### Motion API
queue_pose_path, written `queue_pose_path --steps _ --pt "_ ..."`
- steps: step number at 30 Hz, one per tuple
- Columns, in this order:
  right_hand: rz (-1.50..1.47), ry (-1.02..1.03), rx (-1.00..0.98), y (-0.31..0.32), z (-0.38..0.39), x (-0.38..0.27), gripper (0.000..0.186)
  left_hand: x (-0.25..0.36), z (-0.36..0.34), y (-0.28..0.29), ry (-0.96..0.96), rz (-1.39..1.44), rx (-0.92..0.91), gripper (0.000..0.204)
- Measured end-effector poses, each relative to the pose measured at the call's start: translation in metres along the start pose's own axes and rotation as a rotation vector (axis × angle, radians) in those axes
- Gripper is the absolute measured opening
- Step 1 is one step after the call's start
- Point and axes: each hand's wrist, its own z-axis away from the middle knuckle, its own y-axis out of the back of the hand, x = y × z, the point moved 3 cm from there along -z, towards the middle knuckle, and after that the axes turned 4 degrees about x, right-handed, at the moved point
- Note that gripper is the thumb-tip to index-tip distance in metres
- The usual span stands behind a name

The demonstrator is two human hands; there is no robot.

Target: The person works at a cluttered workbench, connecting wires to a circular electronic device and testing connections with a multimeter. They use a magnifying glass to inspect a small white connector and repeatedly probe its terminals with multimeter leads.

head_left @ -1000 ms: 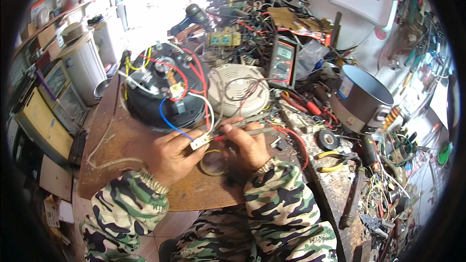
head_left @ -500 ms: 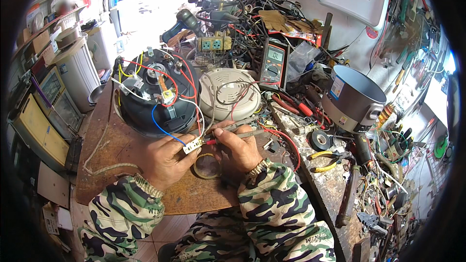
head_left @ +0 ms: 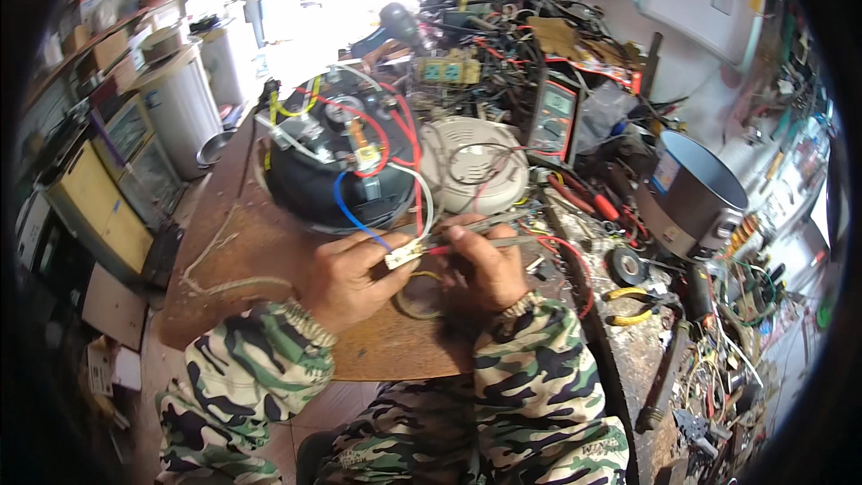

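My left hand (head_left: 355, 278) pinches a small pale circuit board (head_left: 404, 257) between thumb and fingers. Blue, red and white wires run from the board's area up to an upturned round black appliance base (head_left: 301, 189) with exposed wiring. Close on the right, my right hand (head_left: 489, 268) is closed around a slim test probe, its red tip end (head_left: 437, 251) at the board's right edge. Whether the tip touches a contact is too blurred to tell. Below the board, a yellowish tape ring (head_left: 403, 308) sits on the wooden table (head_left: 260, 328).
Beyond my hands lies a cream vented round cover (head_left: 485, 166), with a multimeter (head_left: 554, 117) propped behind it. To the right stand a grey pot shell (head_left: 691, 207), black tape (head_left: 626, 266) and yellow-handled pliers (head_left: 633, 316). Tangled cables (head_left: 503, 22) pile up at the back.
The whole view has shifted, so the scene sits further right and is more blurred. My hands keep the same hold on the board and the probe.
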Motion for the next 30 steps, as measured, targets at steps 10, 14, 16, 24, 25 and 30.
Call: queue_pose_path --steps 10,14,16,24,25,30 --pt "0.022 0.002 -0.032 0.0005 -0.0017 -0.0008 0.025 -0.0027 0.0027 0.0028 0.012 0.044 -0.004 0.034" --pt "0.038 0.002 -0.002 -0.0007 0.0002 -0.0030 0.025 -0.0014 0.0003 0.0014 -0.016 0.044 0.007 0.031" --pt "0.021 0.006 0.003 -0.0011 0.0002 -0.0023 0.024 -0.0015 -0.0006 -0.0006 -0.018 0.040 0.008 0.029" --pt "-0.050 -0.006 -0.024 -0.0029 -0.0017 0.0009 0.020 -0.0027 0.0031 0.0001 0.023 0.052 0.029 0.027" --pt "-0.057 0.002 -0.021 -0.0031 -0.0012 0.0003 0.020 -0.0012 0.0022 0.0005 0.028 0.043 0.020 0.027" --pt "-0.001 0.014 -0.042 0.0037 -0.0028 0.0008 0.020 -0.0005 0.0010 -0.0005 0.012 0.031 0.033 0.028"
